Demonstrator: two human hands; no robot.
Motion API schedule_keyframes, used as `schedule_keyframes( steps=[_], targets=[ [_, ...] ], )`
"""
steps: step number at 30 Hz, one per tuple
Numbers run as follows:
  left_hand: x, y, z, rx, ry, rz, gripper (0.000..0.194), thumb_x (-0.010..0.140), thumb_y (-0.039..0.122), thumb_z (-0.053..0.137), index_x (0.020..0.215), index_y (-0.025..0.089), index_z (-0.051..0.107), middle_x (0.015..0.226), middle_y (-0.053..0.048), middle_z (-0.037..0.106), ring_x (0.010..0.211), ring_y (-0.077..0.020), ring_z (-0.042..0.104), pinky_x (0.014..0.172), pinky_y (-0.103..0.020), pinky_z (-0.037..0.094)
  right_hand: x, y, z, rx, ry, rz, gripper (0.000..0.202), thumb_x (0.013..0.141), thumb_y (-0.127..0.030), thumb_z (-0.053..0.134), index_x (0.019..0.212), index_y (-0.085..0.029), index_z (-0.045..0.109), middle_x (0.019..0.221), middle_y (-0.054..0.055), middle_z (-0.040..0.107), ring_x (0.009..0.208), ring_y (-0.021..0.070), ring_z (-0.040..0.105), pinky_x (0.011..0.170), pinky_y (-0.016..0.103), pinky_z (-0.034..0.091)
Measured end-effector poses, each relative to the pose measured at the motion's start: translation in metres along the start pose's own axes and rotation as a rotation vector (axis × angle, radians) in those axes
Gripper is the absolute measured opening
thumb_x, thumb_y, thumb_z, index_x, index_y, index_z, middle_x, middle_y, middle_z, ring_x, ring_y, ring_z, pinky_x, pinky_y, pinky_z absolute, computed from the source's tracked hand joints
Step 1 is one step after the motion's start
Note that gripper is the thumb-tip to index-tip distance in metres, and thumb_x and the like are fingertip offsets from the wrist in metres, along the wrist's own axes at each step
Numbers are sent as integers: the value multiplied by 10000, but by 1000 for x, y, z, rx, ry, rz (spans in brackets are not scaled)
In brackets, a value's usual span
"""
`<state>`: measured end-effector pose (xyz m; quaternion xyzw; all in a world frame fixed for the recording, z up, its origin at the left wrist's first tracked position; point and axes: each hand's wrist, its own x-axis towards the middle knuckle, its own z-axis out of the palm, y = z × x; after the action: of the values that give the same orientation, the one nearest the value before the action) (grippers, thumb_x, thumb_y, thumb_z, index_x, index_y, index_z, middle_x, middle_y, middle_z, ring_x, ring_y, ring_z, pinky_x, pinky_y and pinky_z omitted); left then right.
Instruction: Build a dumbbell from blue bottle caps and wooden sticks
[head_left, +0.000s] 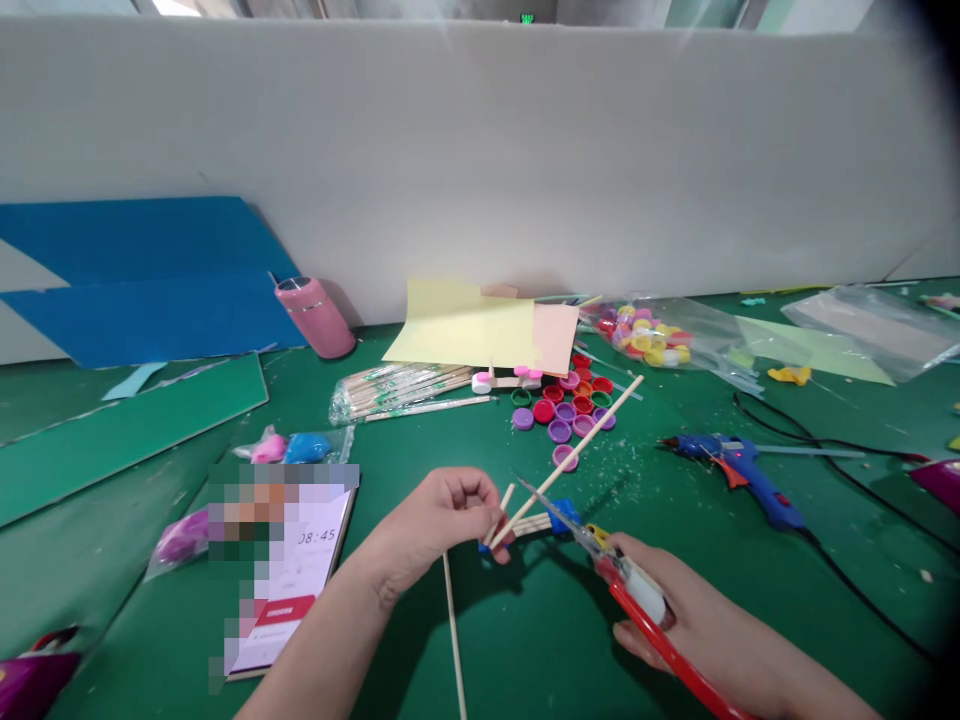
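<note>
My left hand [466, 512] is closed in a pinch on a long thin wooden stick [585, 445] and a short piece of stick [504, 503]. The long stick slants up to the right. In my right hand [675, 610] is a pair of shears with red handles [637, 610]. Their metal blades [559, 510] point up and left, overlapping the long stick in view; whether they touch it I cannot tell. Behind the hands lies a small bundle of sticks [531, 525] with a blue piece [564, 516] at its end. Another stick [454, 630] lies below my left hand.
Colourful bottle caps [559, 431] and bagged sticks [405, 388] lie ahead. A blue glue gun [739, 470] with a black cord is at right. A phone [300, 580] lies at left. A pink bottle [316, 318] and blue boards [150, 310] stand by the white partition [480, 150].
</note>
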<state>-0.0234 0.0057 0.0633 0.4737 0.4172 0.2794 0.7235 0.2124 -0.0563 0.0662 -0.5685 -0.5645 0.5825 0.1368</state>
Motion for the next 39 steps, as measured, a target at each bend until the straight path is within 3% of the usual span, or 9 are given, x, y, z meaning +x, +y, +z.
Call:
schedule_keyframes(
  steps=[4, 15, 22, 28, 34, 39],
  targets=[
    [-2, 2, 1, 13, -27, -30, 72, 705, 142, 580, 648, 135, 537, 602, -25, 665, 521, -137, 624, 552, -252, 437, 1, 3, 3, 3, 49, 12, 231, 630, -197, 578, 853, -178, 520, 673, -33, 469, 570, 108, 435, 518, 195, 399],
    [-2, 2, 4, 41, -58, -42, 78, 721, 136, 550, 649, 137, 520, 582, -26, 663, 477, -119, 612, 490, -215, 418, 2, 4, 2, -89, 27, -26, 240, 649, -150, 545, 887, -178, 531, 651, -37, 481, 627, 128, 455, 574, 214, 393],
    [-2, 5, 7, 53, -59, -59, 73, 702, 130, 551, 641, 144, 515, 567, -14, 655, 451, -110, 599, 465, -201, 398, 4, 14, 6, -20, 68, -6, 235, 594, -247, 570, 818, -183, 540, 775, 20, 559, 741, 190, 515, 649, 256, 441],
    [-3, 7, 9, 63, -64, -57, 72, 698, 128, 535, 634, 147, 508, 556, -7, 646, 440, -108, 595, 458, -203, 389, 7, 26, 3, 8, -13, -26, 381, 647, -260, 587, 1010, -163, 519, 1011, 72, 536, 827, 205, 520, 701, 277, 448],
    [-4, 9, 11, 82, -45, -66, 60, 678, 134, 550, 630, 140, 516, 548, -12, 646, 441, -115, 598, 470, -213, 397, 7, 32, 1, 20, -41, -43, 447, 687, -297, 583, 1096, -155, 471, 1012, 81, 508, 882, 217, 502, 741, 291, 443],
    [-4, 10, 11, 81, -49, -67, 69, 691, 121, 519, 629, 148, 504, 549, -3, 644, 445, -109, 598, 473, -211, 399, 6, 29, 2, 26, -39, -41, 419, 682, -313, 583, 1061, -157, 495, 978, 69, 511, 792, 191, 509, 701, 276, 448]
  ],
)
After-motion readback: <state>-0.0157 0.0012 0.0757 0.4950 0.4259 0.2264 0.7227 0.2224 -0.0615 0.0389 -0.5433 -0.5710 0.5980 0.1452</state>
